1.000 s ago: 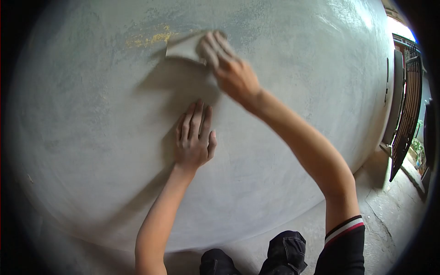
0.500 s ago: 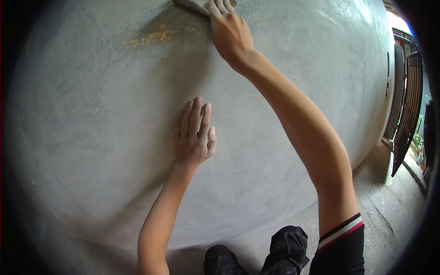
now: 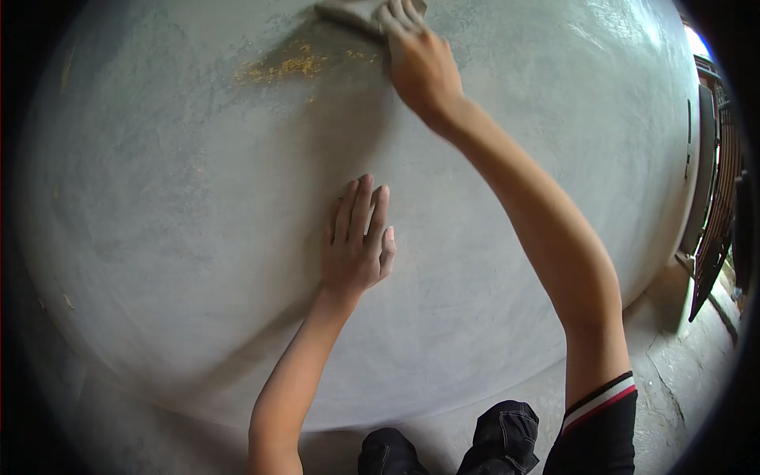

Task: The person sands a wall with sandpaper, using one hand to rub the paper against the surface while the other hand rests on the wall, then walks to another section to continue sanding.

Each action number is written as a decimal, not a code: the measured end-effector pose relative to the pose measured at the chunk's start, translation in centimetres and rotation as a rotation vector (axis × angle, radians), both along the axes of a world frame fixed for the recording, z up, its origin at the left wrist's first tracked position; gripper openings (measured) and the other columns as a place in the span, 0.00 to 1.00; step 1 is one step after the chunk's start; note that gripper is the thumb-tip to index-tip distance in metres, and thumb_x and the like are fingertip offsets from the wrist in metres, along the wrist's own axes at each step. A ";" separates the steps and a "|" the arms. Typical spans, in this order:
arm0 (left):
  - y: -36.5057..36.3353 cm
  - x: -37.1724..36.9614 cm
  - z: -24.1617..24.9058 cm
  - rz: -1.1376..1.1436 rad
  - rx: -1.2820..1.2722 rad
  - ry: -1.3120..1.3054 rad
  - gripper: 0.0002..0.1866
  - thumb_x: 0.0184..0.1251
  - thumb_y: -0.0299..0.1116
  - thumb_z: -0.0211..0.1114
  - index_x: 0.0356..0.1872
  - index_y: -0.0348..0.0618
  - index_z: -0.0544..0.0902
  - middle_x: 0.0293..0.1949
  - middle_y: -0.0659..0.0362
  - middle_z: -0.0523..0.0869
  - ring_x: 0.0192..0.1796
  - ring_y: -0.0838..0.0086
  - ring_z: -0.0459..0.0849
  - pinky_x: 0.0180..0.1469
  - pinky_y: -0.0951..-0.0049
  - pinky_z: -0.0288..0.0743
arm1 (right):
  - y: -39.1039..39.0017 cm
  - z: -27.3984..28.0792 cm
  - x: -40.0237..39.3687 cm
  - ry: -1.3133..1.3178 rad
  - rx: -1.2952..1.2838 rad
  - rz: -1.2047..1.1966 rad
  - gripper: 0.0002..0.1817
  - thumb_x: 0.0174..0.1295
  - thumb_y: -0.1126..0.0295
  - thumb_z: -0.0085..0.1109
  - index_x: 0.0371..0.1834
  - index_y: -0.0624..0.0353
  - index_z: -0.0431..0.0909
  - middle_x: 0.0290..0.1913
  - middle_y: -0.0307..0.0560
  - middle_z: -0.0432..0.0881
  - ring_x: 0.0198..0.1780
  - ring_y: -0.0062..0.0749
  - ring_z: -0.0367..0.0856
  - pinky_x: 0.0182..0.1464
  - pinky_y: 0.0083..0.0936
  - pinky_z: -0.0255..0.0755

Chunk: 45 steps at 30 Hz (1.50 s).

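A grey plastered wall (image 3: 222, 182) fills most of the head view. At the top edge, my right hand (image 3: 423, 59) is closed on a flat, dusty grey tool (image 3: 348, 16) that lies close against the wall. Part of that tool is hidden by my fingers, and its exact kind cannot be made out. A patch of yellow flecks (image 3: 281, 67) shows below and left of the tool. Lower down, my left hand (image 3: 356, 237) rests flat on the wall with fingers stretched upward. It holds nothing, and grey dust coats its fingers.
My dark trouser knees (image 3: 503, 435) are at the bottom, close to the foot of the wall. Cracked concrete floor (image 3: 657, 372) runs along the right. A dark slatted gate (image 3: 716, 214) stands at the far right beyond the wall's end.
The whole view has shifted, so the wall, both hands and the gate appear further right. My right hand keeps its hold on the tool; my left hand stays flat on the wall.
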State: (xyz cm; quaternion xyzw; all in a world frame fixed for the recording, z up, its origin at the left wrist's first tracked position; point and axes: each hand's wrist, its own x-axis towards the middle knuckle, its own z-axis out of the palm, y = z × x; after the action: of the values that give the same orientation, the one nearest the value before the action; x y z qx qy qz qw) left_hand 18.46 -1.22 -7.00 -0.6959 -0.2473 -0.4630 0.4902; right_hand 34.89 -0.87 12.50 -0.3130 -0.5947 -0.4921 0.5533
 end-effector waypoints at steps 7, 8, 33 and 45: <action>0.1 0.1 -0.2 0.007 -0.009 -0.021 0.25 0.73 0.42 0.43 0.66 0.43 0.70 0.68 0.51 0.69 0.68 0.60 0.67 0.67 0.57 0.63 | 0.3 -3.4 3.9 -0.322 0.012 -0.080 0.27 0.61 0.80 0.48 0.67 0.65 0.64 0.71 0.61 0.62 0.71 0.49 0.64 0.59 0.33 0.78; 0.1 0.0 -0.1 0.010 0.007 -0.014 0.25 0.74 0.42 0.43 0.66 0.43 0.70 0.67 0.51 0.69 0.69 0.60 0.67 0.67 0.58 0.63 | 0.8 -1.5 4.6 -0.202 -0.003 -0.128 0.26 0.62 0.80 0.47 0.66 0.65 0.65 0.70 0.61 0.63 0.71 0.48 0.63 0.59 0.33 0.77; -0.2 -0.1 -0.4 0.005 -0.007 -0.018 0.24 0.73 0.42 0.44 0.65 0.44 0.72 0.67 0.53 0.70 0.69 0.61 0.67 0.67 0.59 0.62 | -4.0 0.8 7.2 0.114 -0.329 -0.008 0.27 0.66 0.72 0.52 0.68 0.68 0.64 0.68 0.63 0.67 0.66 0.52 0.71 0.67 0.35 0.65; 0.0 -0.3 -0.4 -0.077 0.014 -0.069 0.24 0.68 0.39 0.50 0.63 0.46 0.75 0.67 0.55 0.71 0.69 0.65 0.69 0.67 0.62 0.64 | -1.9 -0.1 8.1 -0.067 0.028 -0.219 0.23 0.63 0.79 0.49 0.63 0.56 0.71 0.66 0.52 0.72 0.66 0.47 0.71 0.60 0.38 0.76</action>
State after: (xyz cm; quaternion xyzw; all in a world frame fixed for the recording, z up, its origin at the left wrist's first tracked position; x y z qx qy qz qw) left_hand 18.21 -1.26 -7.37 -0.6849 -0.2340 -0.5070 0.4681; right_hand 42.96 -2.81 12.36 -0.3520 -0.5681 -0.5680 0.4804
